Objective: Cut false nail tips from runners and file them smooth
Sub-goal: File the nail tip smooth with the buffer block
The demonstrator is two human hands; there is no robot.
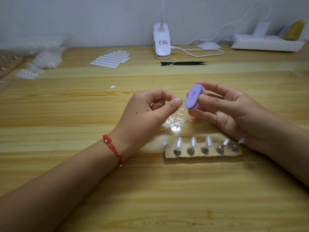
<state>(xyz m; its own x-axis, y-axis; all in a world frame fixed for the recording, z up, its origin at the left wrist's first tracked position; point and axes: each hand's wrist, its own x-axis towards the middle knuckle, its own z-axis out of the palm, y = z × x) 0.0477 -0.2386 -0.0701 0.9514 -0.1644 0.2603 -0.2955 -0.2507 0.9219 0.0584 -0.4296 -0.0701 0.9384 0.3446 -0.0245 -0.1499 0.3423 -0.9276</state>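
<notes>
Purple file (194,97) held just beside a clear nail tip (179,99), over the tabletop's (150,190) middle.
Left hand (147,111) pinches the nail tip, right hand (225,108) grips the file; several finished tips (192,142) already stand mounted, so filing seems well along.

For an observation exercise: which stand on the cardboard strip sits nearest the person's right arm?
The rightmost stand, ending the cardboard strip beside the right arm; the other four sit further left.
</notes>
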